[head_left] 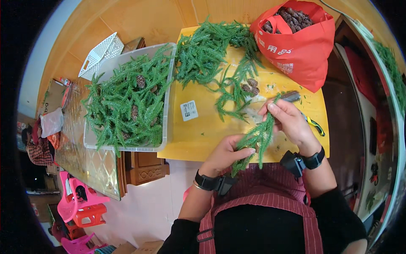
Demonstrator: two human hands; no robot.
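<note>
A green fir sprig [253, 142] is pinched by both the left hand [226, 154] and right hand [289, 120]; its stem end should be kept steady near the counter [198, 139] front edge.

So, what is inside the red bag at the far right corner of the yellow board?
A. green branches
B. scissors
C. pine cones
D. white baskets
C: brown pine cones fill the open mouth of the red bag on the yellow board.

Single head-worn fisheye view — steeply downward, close above yellow table [203, 139].
</note>
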